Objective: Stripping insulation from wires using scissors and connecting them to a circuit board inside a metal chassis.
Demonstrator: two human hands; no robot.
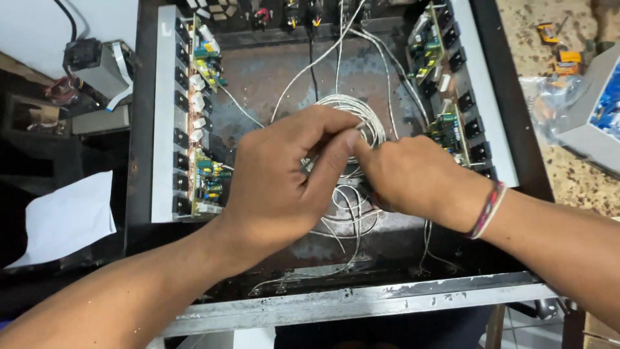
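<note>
Two hands, left hand (284, 184) and right hand (413, 178), pinch coiled white wire (361, 113) inside an open metal chassis (361, 300).

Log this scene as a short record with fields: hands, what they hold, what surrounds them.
left hand: fingers pinched on the wire bundle
right hand: meets the left at the same wires, bracelet on the wrist
chassis: open metal case, wires loose on its floor
left board: upright along the left wall
right board: upright along the right wall
outside: white paper at left
</note>
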